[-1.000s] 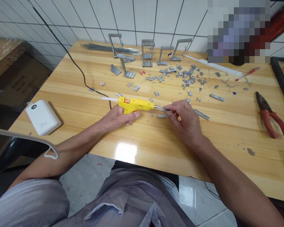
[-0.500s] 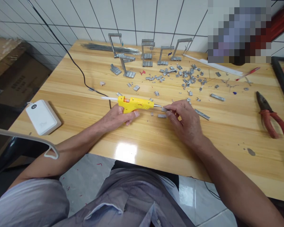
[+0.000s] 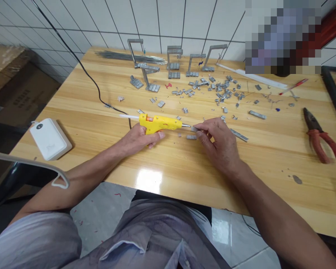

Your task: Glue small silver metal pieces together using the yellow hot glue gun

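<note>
My left hand (image 3: 145,137) is wrapped round the handle of a yellow hot glue gun (image 3: 164,123), with a clear glue stick (image 3: 129,117) poking out of its back. The gun's metal nozzle (image 3: 186,125) points right, at or very near a small grey metal piece (image 3: 195,129). Thumb and fingertips of my right hand (image 3: 218,144) pinch that piece just above the table. Another small grey piece (image 3: 191,137) lies on the wood beneath it. A longer grey strip (image 3: 239,135) rests beside my right hand, partly behind it.
Several grey angled stands (image 3: 173,61) stand at the back near a bundle of thin rods (image 3: 112,56). Scattered grey bits (image 3: 224,89) cover the middle back. Red-handled pliers (image 3: 320,138) lie right, a white power bank (image 3: 50,139) left. A black cord (image 3: 96,84) crosses the table.
</note>
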{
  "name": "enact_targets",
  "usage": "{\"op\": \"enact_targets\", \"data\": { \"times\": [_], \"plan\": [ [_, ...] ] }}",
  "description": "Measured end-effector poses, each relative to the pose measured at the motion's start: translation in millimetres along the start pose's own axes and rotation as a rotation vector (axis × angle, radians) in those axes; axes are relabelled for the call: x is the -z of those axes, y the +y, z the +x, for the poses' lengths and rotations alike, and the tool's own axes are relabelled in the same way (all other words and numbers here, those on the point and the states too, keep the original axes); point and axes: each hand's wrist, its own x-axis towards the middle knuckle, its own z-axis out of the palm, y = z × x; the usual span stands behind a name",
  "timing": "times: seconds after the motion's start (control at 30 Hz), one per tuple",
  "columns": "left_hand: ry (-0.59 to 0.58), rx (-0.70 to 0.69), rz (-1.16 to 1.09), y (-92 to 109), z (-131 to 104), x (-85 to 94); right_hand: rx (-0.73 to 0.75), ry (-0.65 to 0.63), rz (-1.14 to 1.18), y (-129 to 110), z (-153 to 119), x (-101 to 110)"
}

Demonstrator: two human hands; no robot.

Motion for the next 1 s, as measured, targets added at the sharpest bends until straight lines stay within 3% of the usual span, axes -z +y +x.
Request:
{"op": "enact_targets", "data": {
  "times": [0.3,1.0],
  "plan": [
    [-0.004,0.009,-0.004,10.2,-0.8,-1.7,-0.004,0.005,0.009,-0.8,0.1,-0.1],
    [-0.005,-0.011,0.057,4.3,-0.7,0.8,-0.008,0.01,0.015,-1.5,0.6,0.4]
  ]
}}
